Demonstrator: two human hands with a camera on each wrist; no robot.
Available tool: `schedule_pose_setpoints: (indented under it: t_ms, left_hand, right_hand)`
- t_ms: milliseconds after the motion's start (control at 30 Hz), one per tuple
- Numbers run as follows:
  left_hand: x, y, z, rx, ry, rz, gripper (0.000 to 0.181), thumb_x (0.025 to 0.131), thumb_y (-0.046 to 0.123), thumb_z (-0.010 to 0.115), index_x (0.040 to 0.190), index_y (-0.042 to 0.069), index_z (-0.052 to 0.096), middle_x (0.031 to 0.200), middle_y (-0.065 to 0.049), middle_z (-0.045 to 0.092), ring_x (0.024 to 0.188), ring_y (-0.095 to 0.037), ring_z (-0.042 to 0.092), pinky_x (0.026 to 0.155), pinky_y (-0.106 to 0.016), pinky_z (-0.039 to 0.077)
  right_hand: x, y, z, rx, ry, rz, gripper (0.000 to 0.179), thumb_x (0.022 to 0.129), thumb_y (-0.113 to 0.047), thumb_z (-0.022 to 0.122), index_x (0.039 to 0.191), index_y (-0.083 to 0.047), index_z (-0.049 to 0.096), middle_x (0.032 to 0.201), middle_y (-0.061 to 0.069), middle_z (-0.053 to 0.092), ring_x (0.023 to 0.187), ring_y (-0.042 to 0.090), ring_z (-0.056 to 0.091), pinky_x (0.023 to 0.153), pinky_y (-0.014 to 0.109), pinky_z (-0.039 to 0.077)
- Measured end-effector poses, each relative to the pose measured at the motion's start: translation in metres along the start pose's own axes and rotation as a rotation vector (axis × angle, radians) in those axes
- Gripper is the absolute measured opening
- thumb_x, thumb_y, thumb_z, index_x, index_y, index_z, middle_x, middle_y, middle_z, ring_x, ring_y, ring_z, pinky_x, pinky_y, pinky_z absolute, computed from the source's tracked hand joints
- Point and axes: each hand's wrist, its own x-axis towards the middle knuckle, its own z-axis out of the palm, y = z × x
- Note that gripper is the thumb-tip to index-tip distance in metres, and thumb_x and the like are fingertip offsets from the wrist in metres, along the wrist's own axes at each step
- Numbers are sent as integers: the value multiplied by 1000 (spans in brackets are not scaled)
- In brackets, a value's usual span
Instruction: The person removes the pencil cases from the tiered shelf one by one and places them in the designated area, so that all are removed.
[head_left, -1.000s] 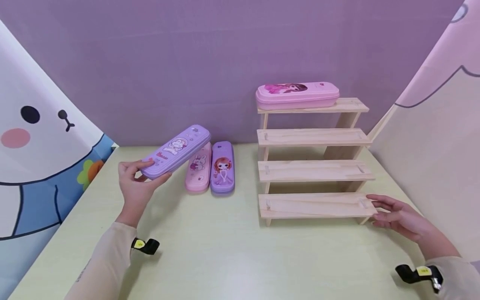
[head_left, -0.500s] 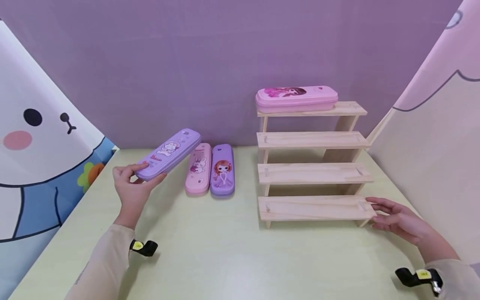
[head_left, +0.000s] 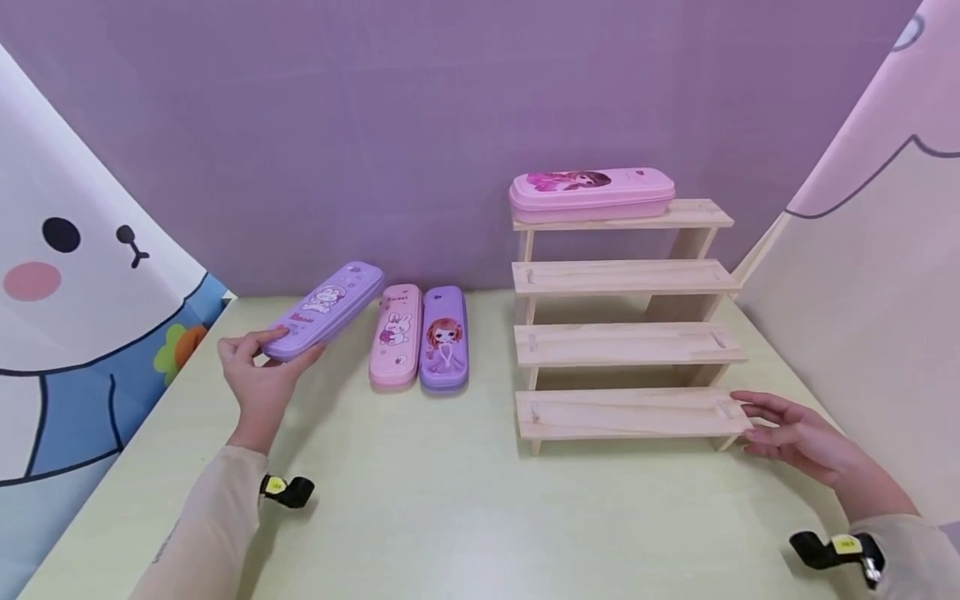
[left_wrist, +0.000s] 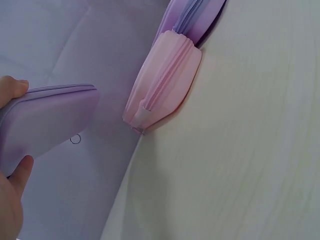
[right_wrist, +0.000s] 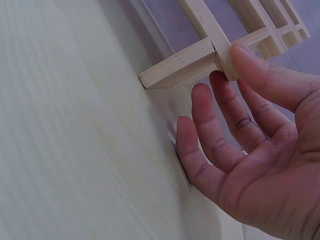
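Observation:
My left hand (head_left: 258, 387) holds a lilac pencil case (head_left: 322, 310) with a rabbit picture, thumb on one long side and fingers on the other. The case is raised over the table and tilted, its far end up to the right; in the left wrist view its plain side (left_wrist: 55, 120) shows. Just right of it lie a pink rabbit pencil case (head_left: 396, 337) and a purple pencil case (head_left: 445, 337) with a girl on it, side by side. My right hand (head_left: 802, 442) pinches the right end of the lowest step of a wooden stepped rack (head_left: 630, 415) between thumb and fingers.
Another pink pencil case (head_left: 592, 196) lies across the rack's top step, toward the left. Behind everything hangs a purple cloth (head_left: 375, 150). Printed cloths stand along the left and right sides of the light table (head_left: 450, 517).
My left hand has drawn the lilac pencil case left and slightly down, uncovering more of the pink rabbit case. My right hand stays at the rack's end.

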Motion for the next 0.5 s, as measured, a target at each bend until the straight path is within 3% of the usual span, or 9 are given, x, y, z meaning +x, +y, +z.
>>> schedule_pose_setpoints:
  t_ms: [300,500]
  left_hand:
    - [3,-11,1,54,28,-6,46,72,20,91,110,4,70,107,10,30,114,-9,36,85,-14,47]
    - [4,-14,5,111,31,-30,47,74,30,90,109,7,70,108,10,29,114,-10,32,83,-20,35]
  right_hand:
    - [-1,1,0,-1,25,13,61,98,17,36,136,-23,62,129,-7,62,109,19,65,90,34,55]
    - [0,0,-1,1,12,6,60,98,17,37,137,-22,61,129,-6,61,110,20,65,90,34,55]
